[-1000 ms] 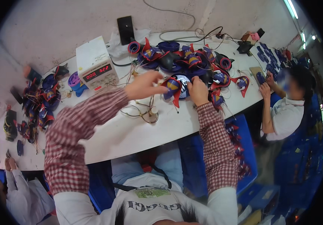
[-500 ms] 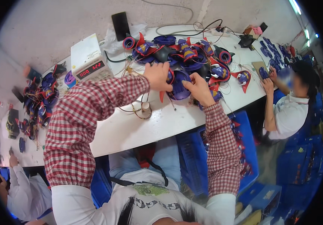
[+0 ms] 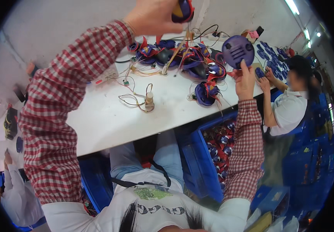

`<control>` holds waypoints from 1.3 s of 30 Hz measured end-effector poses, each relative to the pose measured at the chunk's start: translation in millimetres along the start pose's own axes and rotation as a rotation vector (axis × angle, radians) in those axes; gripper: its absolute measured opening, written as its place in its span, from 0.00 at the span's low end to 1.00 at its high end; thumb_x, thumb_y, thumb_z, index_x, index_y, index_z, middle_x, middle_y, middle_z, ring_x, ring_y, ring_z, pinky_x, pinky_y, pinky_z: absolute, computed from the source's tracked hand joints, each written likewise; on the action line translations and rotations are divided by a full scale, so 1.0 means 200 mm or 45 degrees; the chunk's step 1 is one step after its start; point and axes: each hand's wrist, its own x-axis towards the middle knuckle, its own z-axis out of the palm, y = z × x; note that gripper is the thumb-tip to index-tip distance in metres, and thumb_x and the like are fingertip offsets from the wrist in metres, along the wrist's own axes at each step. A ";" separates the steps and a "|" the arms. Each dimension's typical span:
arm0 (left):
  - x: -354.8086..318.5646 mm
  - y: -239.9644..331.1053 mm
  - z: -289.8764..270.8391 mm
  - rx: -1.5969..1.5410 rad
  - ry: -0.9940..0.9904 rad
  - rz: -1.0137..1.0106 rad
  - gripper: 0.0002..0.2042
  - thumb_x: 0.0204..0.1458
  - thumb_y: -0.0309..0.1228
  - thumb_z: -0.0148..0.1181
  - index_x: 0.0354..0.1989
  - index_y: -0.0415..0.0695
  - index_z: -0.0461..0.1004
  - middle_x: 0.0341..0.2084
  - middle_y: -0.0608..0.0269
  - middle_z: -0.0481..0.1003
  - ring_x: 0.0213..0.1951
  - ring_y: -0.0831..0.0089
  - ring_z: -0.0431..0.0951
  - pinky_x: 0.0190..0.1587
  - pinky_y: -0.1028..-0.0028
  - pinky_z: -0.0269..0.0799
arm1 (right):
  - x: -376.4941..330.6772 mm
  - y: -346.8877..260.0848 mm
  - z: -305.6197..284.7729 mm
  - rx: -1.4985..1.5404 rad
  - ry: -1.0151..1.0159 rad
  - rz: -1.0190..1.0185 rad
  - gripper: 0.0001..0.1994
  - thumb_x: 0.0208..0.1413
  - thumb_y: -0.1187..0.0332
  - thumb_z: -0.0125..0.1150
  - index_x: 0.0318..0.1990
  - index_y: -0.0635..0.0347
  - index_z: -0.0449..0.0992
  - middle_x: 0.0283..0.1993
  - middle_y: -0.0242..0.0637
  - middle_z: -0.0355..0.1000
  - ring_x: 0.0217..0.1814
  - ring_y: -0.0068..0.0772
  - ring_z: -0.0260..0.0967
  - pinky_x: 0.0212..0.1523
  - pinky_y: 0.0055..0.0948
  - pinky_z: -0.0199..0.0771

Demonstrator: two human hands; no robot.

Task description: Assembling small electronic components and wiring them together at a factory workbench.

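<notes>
Raised at the top of the view, my left hand (image 3: 155,17) is closed on a purple, yellow and red plastic shell (image 3: 182,11); tan wires (image 3: 178,52) hang below it. On the right, my right hand (image 3: 245,80) pinches the lower edge of a round purple plastic cover (image 3: 237,52) with slots, holding it up off the table. Between and below both hands lies a pile of purple and red plastic shells (image 3: 192,63) tangled with thin wires. One purple shell with a red part (image 3: 205,94) sits apart, nearer the table's front edge.
A small pale cylinder with looped wire (image 3: 148,101) stands on the white table (image 3: 109,123). Below the front edge, a blue crate (image 3: 201,154) holds many red and purple pieces. At the right, a co-worker (image 3: 291,104) handles purple parts beside more purple pieces (image 3: 275,58).
Both hands have risen from the pile and moved apart. My left hand lifted the plastic shell up; my right hand carried the round purple cover to the right.
</notes>
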 end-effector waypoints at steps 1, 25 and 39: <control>0.00 0.01 -0.08 -0.013 -0.226 -0.142 0.36 0.36 0.39 0.63 0.58 0.46 0.61 0.44 0.56 0.67 0.46 0.60 0.65 0.53 0.58 0.54 | 0.00 -0.01 0.00 -0.005 0.034 0.017 0.11 0.58 0.67 0.58 0.39 0.63 0.64 0.29 0.35 0.67 0.22 0.22 0.67 0.20 0.16 0.69; -1.02 0.00 -0.47 0.158 -0.258 0.360 0.39 0.28 0.33 0.63 0.59 0.46 0.63 0.42 0.59 0.67 0.44 0.61 0.65 0.54 0.60 0.52 | -0.03 -0.10 0.04 0.077 -0.070 -0.014 0.09 0.58 0.67 0.57 0.37 0.63 0.67 0.28 0.35 0.67 0.23 0.23 0.65 0.21 0.17 0.68; -1.32 -0.11 -0.26 0.012 -0.147 -0.023 0.39 0.28 0.33 0.61 0.60 0.45 0.63 0.43 0.57 0.66 0.43 0.61 0.62 0.54 0.63 0.51 | -0.09 -0.26 0.34 -0.724 -0.472 0.117 0.11 0.58 0.65 0.57 0.42 0.62 0.69 0.31 0.35 0.69 0.22 0.23 0.66 0.22 0.18 0.68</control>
